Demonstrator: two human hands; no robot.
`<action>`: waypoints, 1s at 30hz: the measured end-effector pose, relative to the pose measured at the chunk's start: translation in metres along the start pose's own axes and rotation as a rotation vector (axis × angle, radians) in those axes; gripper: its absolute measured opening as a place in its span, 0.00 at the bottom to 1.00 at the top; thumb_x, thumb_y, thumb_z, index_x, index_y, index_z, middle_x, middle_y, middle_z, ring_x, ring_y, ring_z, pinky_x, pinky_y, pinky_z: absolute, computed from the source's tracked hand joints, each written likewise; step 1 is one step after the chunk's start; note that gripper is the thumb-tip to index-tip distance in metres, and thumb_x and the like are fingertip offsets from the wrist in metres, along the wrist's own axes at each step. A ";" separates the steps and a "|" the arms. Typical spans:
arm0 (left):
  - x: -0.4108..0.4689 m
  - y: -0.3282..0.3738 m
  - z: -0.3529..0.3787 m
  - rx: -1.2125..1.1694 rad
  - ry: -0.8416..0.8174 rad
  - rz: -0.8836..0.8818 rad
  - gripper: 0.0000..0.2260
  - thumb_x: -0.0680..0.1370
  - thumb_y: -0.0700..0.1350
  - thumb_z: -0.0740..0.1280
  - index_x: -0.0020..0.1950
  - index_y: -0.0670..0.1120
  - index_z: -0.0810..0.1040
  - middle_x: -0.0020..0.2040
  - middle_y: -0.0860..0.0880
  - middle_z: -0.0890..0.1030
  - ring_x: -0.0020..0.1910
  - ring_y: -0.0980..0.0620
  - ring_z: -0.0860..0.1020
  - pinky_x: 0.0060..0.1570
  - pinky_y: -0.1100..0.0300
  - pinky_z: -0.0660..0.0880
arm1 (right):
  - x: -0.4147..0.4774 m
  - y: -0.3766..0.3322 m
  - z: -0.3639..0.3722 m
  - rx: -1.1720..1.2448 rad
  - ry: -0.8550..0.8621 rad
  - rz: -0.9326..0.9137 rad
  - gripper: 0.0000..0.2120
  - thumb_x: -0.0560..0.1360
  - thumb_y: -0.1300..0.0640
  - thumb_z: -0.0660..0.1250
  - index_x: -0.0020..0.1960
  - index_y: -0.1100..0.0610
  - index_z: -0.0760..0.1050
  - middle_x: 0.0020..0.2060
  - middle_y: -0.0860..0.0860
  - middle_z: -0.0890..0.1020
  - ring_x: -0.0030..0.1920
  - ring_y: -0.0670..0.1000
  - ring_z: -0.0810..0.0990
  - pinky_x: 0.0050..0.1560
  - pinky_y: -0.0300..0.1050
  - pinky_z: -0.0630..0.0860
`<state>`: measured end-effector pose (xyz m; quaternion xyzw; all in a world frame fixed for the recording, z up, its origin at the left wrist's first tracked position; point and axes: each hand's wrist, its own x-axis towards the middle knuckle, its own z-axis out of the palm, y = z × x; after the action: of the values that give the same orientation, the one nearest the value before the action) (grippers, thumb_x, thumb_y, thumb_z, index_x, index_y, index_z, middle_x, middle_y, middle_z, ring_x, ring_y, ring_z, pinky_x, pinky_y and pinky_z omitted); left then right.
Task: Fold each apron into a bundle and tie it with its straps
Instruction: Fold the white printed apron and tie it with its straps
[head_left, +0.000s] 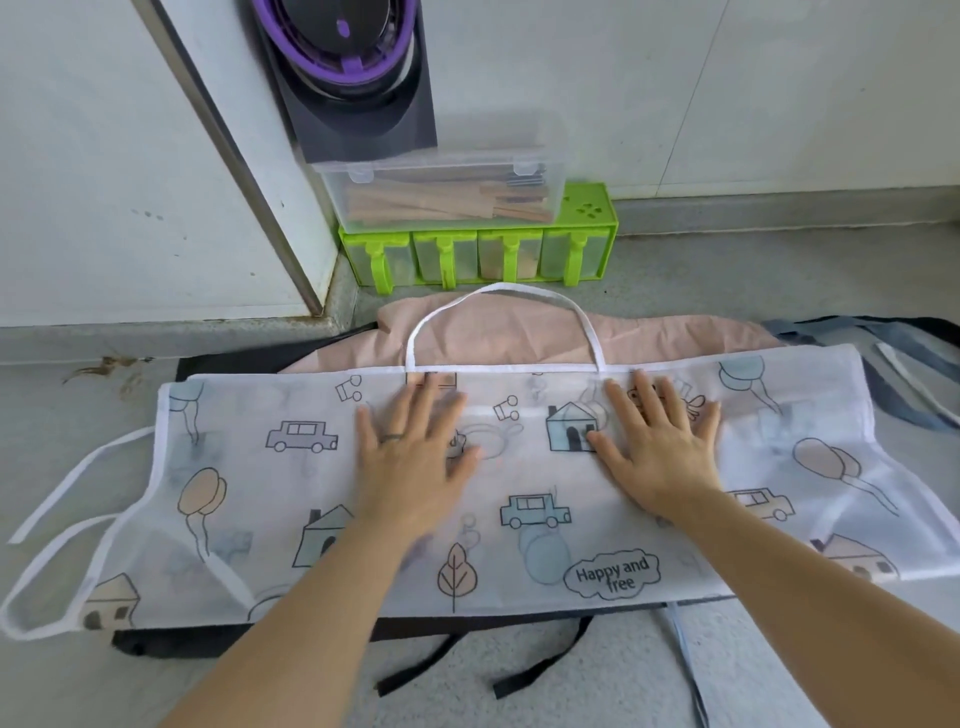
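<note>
Head view: I have both hands laid flat on the white printed apron (291, 493). It stretches as a wide band across the middle of the frame, on top of a pile of other aprons on the grey speckled worktop (779, 270).

My left hand (410, 457) sits just left of centre, palm down on the cloth with fingers straight and spread, a ring (393, 438) on one finger. My right hand (660, 447) lies just right of centre in the same way, beside a printed blue house. Neither grip is closed on anything; both are open and resting on the fabric.

The fingertips of both hands reach close to the apron's upper edge. From there the white neck loop (498, 296) arches up over a pink apron (519, 338) underneath.

At the left of the frame a white waist strap (117, 445) trails over the worktop in loose loops. A black apron (228, 366) peeks out at upper left and along the lower edge, and its black straps (415, 665) run toward the bottom of the frame. A denim-blue apron (883, 332) shows at the right edge, and a pale blue strap (684, 654) lies at lower right.

At top centre, against the white wall, stands a green rack (605, 223) of small containers. A clear box (441, 197) of wooden sticks sits on it, with a black and purple appliance (358, 119) above.
</note>
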<state>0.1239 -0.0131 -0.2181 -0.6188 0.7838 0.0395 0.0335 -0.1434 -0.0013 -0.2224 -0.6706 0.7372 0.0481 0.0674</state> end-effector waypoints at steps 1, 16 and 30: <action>-0.001 -0.016 0.001 -0.017 0.004 -0.072 0.28 0.77 0.67 0.39 0.77 0.62 0.43 0.78 0.53 0.37 0.78 0.49 0.41 0.70 0.35 0.41 | 0.000 0.001 0.001 -0.003 0.000 0.003 0.34 0.72 0.30 0.35 0.76 0.40 0.40 0.77 0.47 0.42 0.77 0.52 0.41 0.70 0.69 0.39; -0.015 -0.131 -0.015 -0.181 -0.229 -0.613 0.28 0.78 0.66 0.45 0.77 0.61 0.46 0.79 0.50 0.39 0.77 0.47 0.41 0.71 0.34 0.43 | 0.000 -0.001 -0.002 -0.024 -0.014 0.011 0.34 0.73 0.30 0.36 0.76 0.41 0.40 0.77 0.46 0.42 0.77 0.51 0.41 0.71 0.68 0.40; -0.073 -0.022 0.020 0.001 -0.003 0.115 0.26 0.80 0.63 0.44 0.76 0.58 0.57 0.78 0.49 0.57 0.77 0.45 0.53 0.70 0.34 0.56 | 0.001 0.000 0.000 -0.018 -0.006 -0.005 0.35 0.73 0.29 0.36 0.76 0.41 0.42 0.77 0.46 0.44 0.77 0.51 0.42 0.71 0.67 0.41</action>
<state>0.1625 0.0546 -0.2306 -0.5728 0.8180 0.0420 0.0327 -0.1433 -0.0020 -0.2226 -0.6730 0.7348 0.0565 0.0634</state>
